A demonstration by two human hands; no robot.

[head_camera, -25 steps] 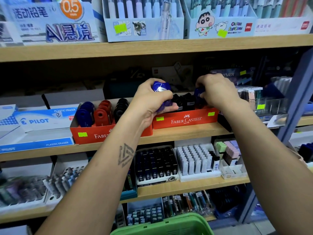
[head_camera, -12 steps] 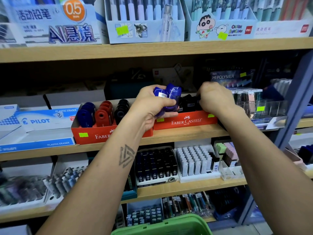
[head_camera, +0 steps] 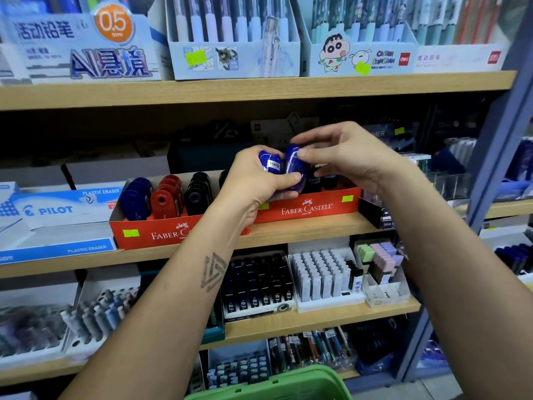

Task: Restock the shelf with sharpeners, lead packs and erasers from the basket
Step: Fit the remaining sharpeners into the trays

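My left hand grips blue sharpeners in front of the middle shelf. My right hand pinches the rightmost blue sharpener of that bunch with thumb and fingertips. Below the hands stand two red Faber-Castell trays: the left tray holds blue, red and black sharpeners, the right tray holds dark ones, partly hidden by my hands. The green basket shows at the bottom edge. Lead packs and erasers sit on the shelf below.
Pilot eraser boxes lie left of the trays. Pen display boxes fill the top shelf. A blue-grey upright post frames the shelf on the right. Clear acrylic holders stand right of the trays.
My right hand has left the right tray and come up to the sharpeners in my left hand, pinching one. The left hand stayed about where it was.
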